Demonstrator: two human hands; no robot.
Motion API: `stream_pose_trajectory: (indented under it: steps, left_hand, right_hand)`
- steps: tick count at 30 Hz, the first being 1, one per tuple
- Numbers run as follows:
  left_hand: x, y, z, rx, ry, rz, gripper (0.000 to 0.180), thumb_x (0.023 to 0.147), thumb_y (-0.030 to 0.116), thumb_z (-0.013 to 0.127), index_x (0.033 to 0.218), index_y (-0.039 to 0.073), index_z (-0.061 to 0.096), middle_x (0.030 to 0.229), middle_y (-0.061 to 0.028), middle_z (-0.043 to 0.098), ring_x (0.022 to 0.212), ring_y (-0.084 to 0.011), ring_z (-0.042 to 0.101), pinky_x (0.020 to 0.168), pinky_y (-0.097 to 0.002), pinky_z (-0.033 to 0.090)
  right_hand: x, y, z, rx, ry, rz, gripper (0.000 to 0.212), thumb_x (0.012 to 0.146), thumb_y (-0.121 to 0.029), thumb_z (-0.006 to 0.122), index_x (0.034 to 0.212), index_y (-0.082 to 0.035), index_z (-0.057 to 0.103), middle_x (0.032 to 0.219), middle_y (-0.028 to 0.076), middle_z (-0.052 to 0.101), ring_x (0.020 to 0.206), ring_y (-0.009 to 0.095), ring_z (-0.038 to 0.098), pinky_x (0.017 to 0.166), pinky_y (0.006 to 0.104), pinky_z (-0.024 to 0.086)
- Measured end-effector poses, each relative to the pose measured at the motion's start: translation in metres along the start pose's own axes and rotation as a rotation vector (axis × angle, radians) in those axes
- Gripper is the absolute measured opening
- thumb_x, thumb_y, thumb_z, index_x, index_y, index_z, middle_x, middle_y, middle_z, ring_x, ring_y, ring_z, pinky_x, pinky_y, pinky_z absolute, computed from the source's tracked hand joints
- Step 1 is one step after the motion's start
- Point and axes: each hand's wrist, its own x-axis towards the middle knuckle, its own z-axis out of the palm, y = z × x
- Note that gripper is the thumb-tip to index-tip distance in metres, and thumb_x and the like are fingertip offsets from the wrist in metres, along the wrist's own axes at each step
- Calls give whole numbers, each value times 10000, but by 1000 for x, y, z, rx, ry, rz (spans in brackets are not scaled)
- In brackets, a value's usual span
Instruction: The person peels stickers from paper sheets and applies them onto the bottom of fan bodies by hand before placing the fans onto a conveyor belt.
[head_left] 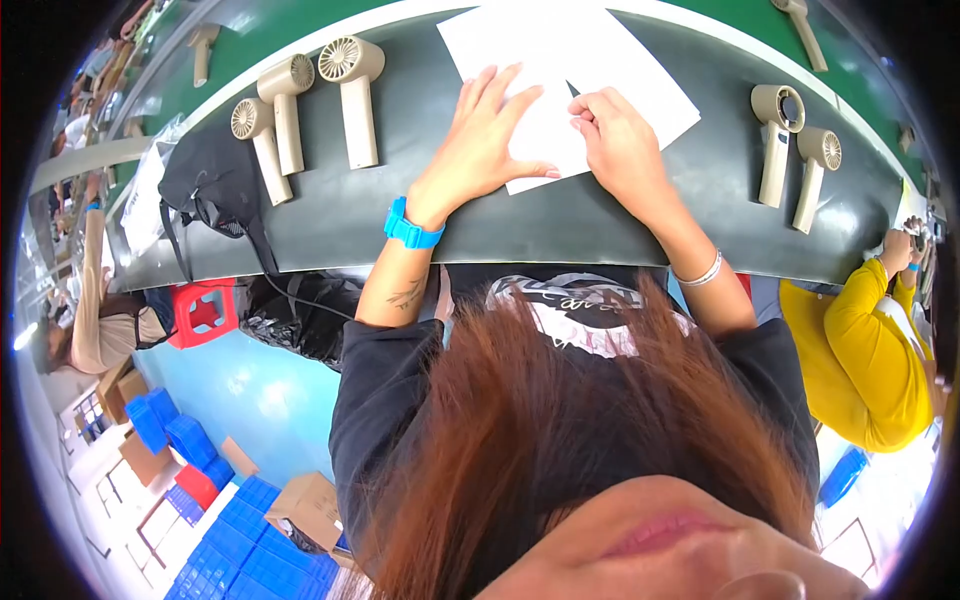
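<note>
A white paper sheet is laid on the dark desk. It is pressed flat by the left hand, fingers spread; its folded edge is pinched by the curled right hand.

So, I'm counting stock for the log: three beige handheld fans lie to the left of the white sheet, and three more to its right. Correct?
Not quite. The head view shows three beige fans left of the white sheet under both hands, but only two fans lie to its right on the dark worktop.
</note>
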Motion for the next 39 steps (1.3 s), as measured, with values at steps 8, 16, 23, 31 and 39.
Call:
stream_pose_trajectory:
  steps: [8,16,23,31,39]
  left_hand:
    - [0,-2,0,-65,0,-14,853,581,422,827,1297,109,485,1418,-189,330,1325,-432,249,1083,-525,233]
    - [7,1,-2,-65,-18,3,858,560,402,839,1277,83,493,1413,-199,324,1304,-450,257,1062,-528,267]
    - [5,6,-8,-29,-91,-85,848,577,365,839,1278,51,481,1420,-222,288,1301,-455,252,1066,-532,251]
    - [6,17,-10,102,-59,-4,792,637,349,811,1290,59,470,1434,-219,258,1314,-459,225,1063,-539,253]
    - [1,11,-12,-34,6,-5,640,707,259,776,1253,67,502,1421,-201,294,1297,-439,268,1039,-515,308]
  right_hand:
    - [2,-5,-1,24,-12,52,64,798,0,574,857,-21,556,837,117,555,759,288,572,678,368,454]
    - [3,1,-7,-49,-66,47,95,793,9,563,878,-22,534,837,129,533,787,306,555,687,384,445]
    - [-9,-15,-45,277,-185,35,102,789,30,550,871,-28,532,894,122,514,860,275,536,726,335,445]
    - [84,147,-182,-417,480,-109,431,798,-111,651,1180,-58,458,1037,188,601,935,355,592,791,403,481]
    - [141,296,-214,-695,95,369,757,721,-234,736,1298,-69,275,845,264,634,830,451,617,754,492,487]
